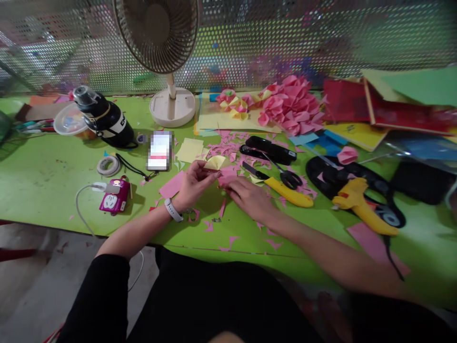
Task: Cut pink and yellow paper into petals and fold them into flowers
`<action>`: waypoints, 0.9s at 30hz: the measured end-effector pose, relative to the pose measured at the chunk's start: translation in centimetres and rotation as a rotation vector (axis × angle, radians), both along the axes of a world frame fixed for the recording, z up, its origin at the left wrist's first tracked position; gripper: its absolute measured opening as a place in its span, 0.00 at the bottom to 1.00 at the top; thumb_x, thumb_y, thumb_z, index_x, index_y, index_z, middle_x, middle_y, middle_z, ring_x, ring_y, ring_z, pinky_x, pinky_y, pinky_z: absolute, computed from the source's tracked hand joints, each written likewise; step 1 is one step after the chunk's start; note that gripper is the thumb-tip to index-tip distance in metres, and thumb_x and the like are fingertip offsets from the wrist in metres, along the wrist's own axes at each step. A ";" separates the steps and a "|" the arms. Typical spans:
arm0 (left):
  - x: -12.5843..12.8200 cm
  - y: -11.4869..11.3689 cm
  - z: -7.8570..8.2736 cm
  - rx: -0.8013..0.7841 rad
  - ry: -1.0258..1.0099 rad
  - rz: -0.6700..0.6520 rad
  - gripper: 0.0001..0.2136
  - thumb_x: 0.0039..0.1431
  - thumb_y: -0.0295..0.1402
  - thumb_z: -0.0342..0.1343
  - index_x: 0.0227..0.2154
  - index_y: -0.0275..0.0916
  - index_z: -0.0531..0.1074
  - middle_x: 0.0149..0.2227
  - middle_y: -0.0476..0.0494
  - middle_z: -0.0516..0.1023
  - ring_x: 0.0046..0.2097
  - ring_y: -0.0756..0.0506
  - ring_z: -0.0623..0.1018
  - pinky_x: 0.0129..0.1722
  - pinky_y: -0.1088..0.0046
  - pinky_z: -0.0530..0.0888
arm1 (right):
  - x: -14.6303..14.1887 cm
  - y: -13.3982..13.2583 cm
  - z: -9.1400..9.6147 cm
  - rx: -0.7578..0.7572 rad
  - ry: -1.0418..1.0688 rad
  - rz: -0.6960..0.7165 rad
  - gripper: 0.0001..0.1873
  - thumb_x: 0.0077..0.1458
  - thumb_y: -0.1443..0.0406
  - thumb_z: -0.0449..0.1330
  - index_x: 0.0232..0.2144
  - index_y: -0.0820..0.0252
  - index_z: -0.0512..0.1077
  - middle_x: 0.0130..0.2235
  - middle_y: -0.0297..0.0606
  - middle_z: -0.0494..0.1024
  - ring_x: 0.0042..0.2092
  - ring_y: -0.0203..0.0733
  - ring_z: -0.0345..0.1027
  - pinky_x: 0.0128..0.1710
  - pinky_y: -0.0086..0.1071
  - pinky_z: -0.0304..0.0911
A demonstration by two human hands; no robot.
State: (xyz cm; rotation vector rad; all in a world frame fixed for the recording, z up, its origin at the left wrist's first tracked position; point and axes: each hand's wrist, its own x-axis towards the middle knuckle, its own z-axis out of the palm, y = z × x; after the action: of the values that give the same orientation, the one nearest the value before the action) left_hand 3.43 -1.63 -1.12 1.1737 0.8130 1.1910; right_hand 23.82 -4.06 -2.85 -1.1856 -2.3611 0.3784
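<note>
My left hand [194, 185], with a pale watch band on the wrist, pinches a folded yellow paper piece [216, 163] shaped like a small fan or petal. Close beside it, my right hand [252, 199] has its fingers closed together, fingertips low by the left thumb; what they hold, if anything, is hidden. Pink paper scraps [228, 145] lie scattered around and beyond both hands. Under the left hand's side rests a pink paper sheet [172, 186]. A stack of yellow paper squares [190, 150] is just behind the left hand.
Right of my hands lie a yellow-handled knife [289, 192], scissors [291, 179], a black stapler [271, 150] and a yellow glue gun [357, 200]. Pink paper petals [293, 105] pile up behind. A fan [172, 107], phone [159, 150], bottle [107, 119] and purple power adapter [114, 196] stand leftward.
</note>
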 end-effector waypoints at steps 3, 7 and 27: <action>-0.1 0.1 0.0 -0.021 0.003 -0.011 0.17 0.54 0.36 0.68 0.37 0.38 0.65 0.36 0.46 0.81 0.40 0.49 0.82 0.45 0.69 0.78 | 0.4 0.0 0.6 -0.020 0.046 0.013 0.11 0.66 0.70 0.53 0.41 0.58 0.76 0.43 0.43 0.80 0.40 0.46 0.76 0.38 0.44 0.76; -0.3 0.3 0.2 -0.035 0.025 -0.026 0.16 0.54 0.35 0.68 0.37 0.38 0.66 0.36 0.46 0.81 0.40 0.49 0.81 0.45 0.68 0.77 | 1.3 0.1 1.4 -0.010 0.102 -0.004 0.08 0.66 0.67 0.56 0.40 0.55 0.77 0.39 0.40 0.79 0.39 0.45 0.76 0.37 0.42 0.74; -0.2 -0.1 -0.7 0.125 0.285 -0.143 0.12 0.60 0.40 0.62 0.38 0.38 0.69 0.37 0.44 0.78 0.39 0.49 0.79 0.41 0.70 0.76 | 1.2 -1.2 6.3 -0.371 0.545 -0.130 0.08 0.59 0.58 0.64 0.34 0.55 0.79 0.38 0.39 0.81 0.35 0.41 0.74 0.31 0.34 0.70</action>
State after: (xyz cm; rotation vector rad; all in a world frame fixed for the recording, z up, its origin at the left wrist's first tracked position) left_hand 3.20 -1.76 -1.82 1.5027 0.8588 0.9809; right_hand 24.99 -5.25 3.50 -1.1948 -1.7779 0.9888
